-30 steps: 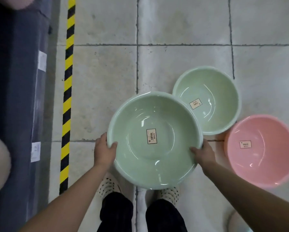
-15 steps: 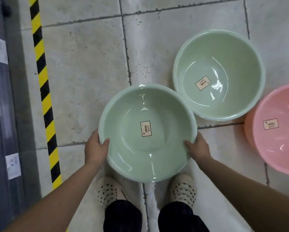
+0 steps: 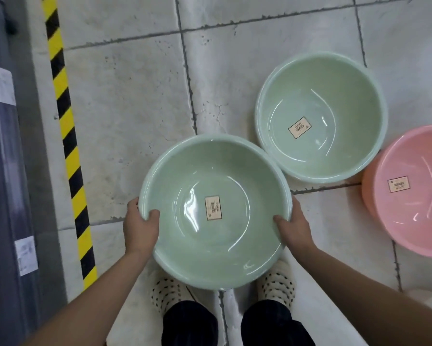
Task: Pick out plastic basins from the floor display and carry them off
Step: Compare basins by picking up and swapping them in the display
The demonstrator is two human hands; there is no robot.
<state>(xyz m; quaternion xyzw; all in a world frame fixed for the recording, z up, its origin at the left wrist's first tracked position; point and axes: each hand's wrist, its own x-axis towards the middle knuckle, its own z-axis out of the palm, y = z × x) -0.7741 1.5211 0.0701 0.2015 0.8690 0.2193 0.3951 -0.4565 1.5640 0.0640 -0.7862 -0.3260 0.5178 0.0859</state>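
Both hands clamp opposite rim edges of big green basin (image 3: 215, 211), left hand (image 3: 141, 227), right hand (image 3: 293, 227), held level above feet; second green basin (image 3: 321, 116) sits forward-right on floor, nearer right hand, pink basin (image 3: 410, 191) further right

2 basins (image 3: 321, 116) right of held basin (image 3: 215, 211)

The left hand (image 3: 141, 227) and the right hand (image 3: 293, 226) grip opposite sides of the rim of a green basin (image 3: 215, 211), thumbs inside. Beside it on the tiled floor (image 3: 125, 101) stand a second green basin (image 3: 322, 117) and a pink basin (image 3: 410, 191).
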